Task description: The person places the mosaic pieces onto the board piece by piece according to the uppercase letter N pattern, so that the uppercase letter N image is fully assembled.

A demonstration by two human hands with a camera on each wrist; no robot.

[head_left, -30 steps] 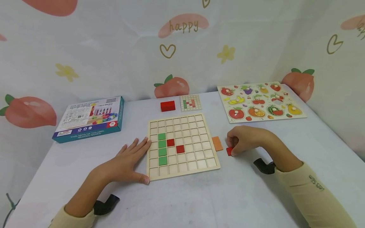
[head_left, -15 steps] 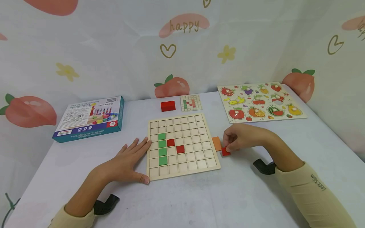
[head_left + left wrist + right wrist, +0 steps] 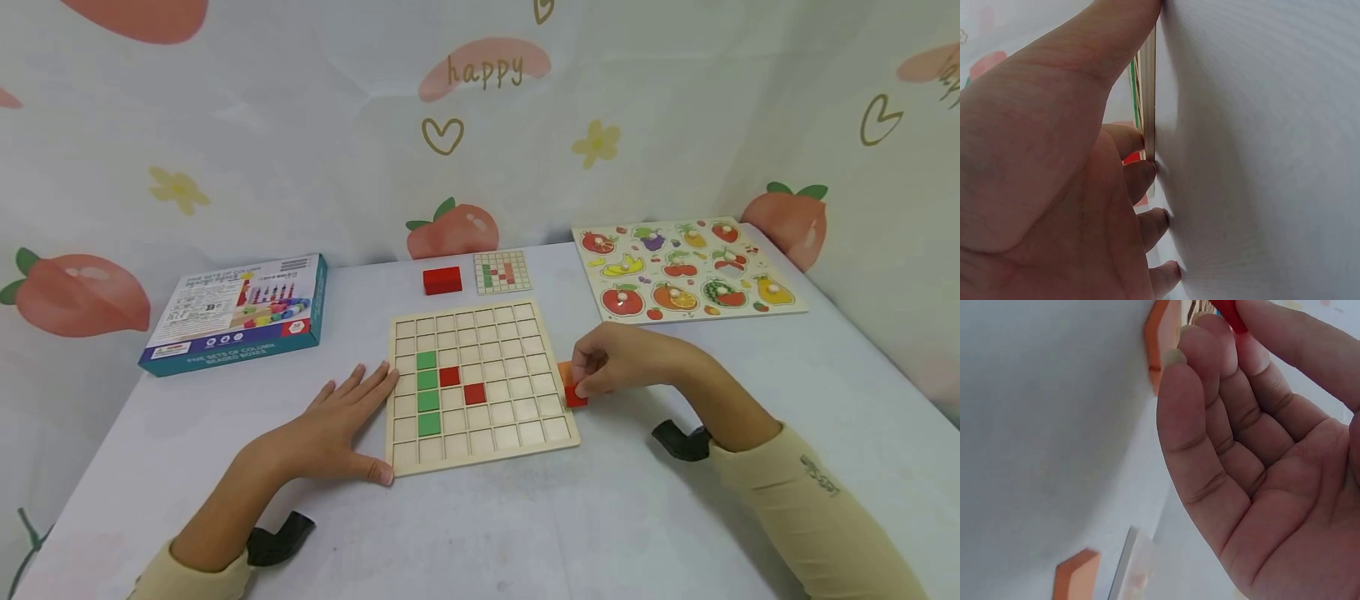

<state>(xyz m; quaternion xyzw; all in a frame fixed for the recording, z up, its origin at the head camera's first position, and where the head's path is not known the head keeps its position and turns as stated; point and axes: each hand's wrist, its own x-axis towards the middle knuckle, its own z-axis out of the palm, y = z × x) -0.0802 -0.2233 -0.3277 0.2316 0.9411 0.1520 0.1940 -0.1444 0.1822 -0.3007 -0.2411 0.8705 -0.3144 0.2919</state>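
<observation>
A wooden grid board (image 3: 506, 412) lies flat on the table, with several green tiles (image 3: 427, 401) in one column and two red tiles (image 3: 474, 393) beside them. My left hand (image 3: 330, 433) rests along the board's left edge, fingers spread and thumb at the near corner; its fingertips meet the tabletop in the left wrist view. At the right edge, my right hand (image 3: 630, 360) pinches a small red tile (image 3: 1230, 314) between thumb and forefinger. That tile overlaps an orange tile (image 3: 566, 372) by the board, which is partly hidden.
Behind the board are a red block (image 3: 442, 281) and a small pattern card (image 3: 502, 273). A fruit peg puzzle (image 3: 690, 275) lies at the back right, a boxed bead set (image 3: 236, 312) at the back left. An orange piece (image 3: 1077, 575) shows in the right wrist view.
My right hand has moved left with the red tile, from right of the orange tile to the board's right edge. My left hand has stayed still.
</observation>
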